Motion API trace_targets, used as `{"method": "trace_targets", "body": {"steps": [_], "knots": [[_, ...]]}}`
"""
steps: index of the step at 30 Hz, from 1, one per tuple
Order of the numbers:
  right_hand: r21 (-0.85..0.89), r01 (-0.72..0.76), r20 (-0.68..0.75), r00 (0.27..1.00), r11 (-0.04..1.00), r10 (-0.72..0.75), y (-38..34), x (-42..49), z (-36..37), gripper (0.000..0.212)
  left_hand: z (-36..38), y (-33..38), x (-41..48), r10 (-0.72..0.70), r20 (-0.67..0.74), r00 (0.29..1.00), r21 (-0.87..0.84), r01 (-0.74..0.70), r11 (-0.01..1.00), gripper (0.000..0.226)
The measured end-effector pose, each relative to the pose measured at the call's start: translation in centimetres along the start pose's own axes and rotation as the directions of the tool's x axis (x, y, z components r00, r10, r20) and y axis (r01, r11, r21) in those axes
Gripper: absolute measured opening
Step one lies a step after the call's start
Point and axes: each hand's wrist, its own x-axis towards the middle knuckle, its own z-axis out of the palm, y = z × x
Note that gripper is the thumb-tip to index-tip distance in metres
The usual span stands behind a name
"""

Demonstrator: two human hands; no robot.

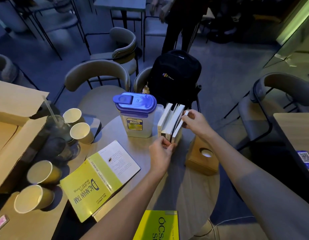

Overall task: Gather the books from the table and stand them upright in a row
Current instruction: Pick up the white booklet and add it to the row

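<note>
Landmark: a water jug [136, 116] with a blue lid is taken as the reference point on the round table [193, 191].
Standing books [169, 125]: a short row is seen upright just right of the jug, touching its side; three or four volumes, though the count is blurred by the dim light.
Left hand [161, 151]: the near bottom edge of the row is pinched between its curled fingers, in front of the jug.
Right hand [195, 122]: the top corner of the book farthest from the jug is gripped between thumb and fingertips.
Open yellow book [100, 181]: laid cover-up, in front of the jug and to its left.
Second yellow book [157, 226]: laid flat well in front of the jug, at the near table edge.
Wooden tissue box [202, 156]: placed to the jug's right, beyond the row.
Paper cups [79, 130]: grouped left of the jug.
</note>
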Motion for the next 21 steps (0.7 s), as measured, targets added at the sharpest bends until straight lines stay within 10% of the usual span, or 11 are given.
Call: {"method": "trace_targets", "body": {"steps": [21], "knots": [[-0.214, 0.186, -0.157, 0.963, 0.959, -0.221, -7.2, -2.9, 1.7, 0.033, -7.6, -1.0, 1.1, 0.052, 0.011, 0.999, 0.078, -0.053, 0.996, 0.02]]}}
